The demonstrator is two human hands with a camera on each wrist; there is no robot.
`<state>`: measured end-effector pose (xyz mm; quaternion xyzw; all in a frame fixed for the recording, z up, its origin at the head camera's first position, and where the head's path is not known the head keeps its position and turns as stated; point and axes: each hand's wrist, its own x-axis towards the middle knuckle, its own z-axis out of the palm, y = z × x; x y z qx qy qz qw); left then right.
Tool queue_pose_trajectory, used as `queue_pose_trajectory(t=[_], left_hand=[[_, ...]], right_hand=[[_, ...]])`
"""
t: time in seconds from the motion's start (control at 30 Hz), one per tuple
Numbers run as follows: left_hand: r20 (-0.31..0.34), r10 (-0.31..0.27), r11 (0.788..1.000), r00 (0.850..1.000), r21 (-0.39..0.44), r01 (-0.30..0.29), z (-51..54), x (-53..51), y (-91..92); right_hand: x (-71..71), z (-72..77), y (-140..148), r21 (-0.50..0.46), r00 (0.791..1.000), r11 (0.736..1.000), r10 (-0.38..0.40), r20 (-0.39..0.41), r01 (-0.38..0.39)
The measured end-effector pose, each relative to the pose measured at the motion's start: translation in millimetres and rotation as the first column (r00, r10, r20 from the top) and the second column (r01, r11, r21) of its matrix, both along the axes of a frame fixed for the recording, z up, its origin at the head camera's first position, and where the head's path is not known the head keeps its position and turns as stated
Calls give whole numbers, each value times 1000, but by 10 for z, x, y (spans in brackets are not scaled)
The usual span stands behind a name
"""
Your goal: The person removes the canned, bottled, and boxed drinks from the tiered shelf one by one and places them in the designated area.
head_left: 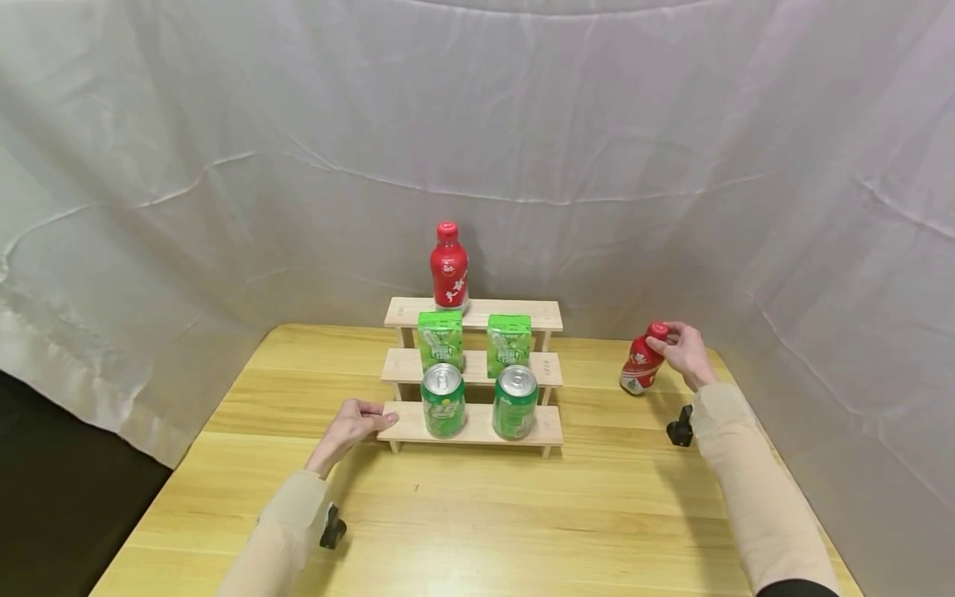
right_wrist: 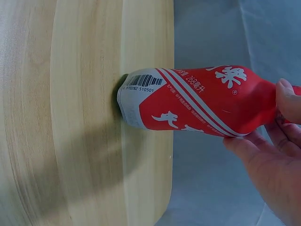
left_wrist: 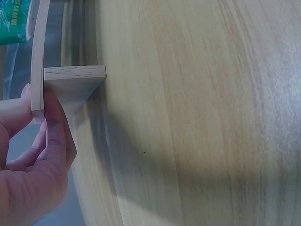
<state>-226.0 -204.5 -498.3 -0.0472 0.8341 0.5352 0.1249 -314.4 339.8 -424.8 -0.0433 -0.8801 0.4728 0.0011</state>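
Observation:
My left hand (head_left: 356, 423) pinches the left end of the lowest step of a wooden tiered stand (head_left: 477, 424), thumb on top and fingers beneath, as the left wrist view shows. At the right, my right hand (head_left: 686, 352) grips a red bottle (right_wrist: 202, 101) by its neck, just under the cap. That bottle leans, its base at or just above the table. Another red bottle (head_left: 449, 269) stands upright on the top step. Two green drink cartons (head_left: 440, 338) are on the middle step, and two green cans (head_left: 515, 406) on the lowest.
The stand is on a light wooden table (head_left: 477, 522). Grey curtains (head_left: 522, 124) hang behind and at both sides. The table's rounded back right corner lies close to the held bottle. A black area (head_left: 60, 489) shows past the left edge.

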Motion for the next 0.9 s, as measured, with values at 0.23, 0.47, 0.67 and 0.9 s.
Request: queue_pose_trajectory(t=[0.23, 0.47, 0.67, 0.9], left_hand=[[-9, -12, 1000, 1000, -1, 12, 20, 1, 0], [-4, -2, 1000, 1000, 22, 2, 3, -10, 7], [-2, -2, 1000, 1000, 30, 2, 9, -5, 18], [1, -5, 999, 1000, 32, 5, -6, -12, 4]], right_hand=[[-4, -24, 19, 7, 1000, 1000, 19, -2, -19], [4, -18, 37, -2, 999, 999, 38, -8, -38], [-1, -16, 57, -7, 999, 999, 51, -9, -51], [-8, 61, 69, -20, 997, 996, 81, -16, -81]])
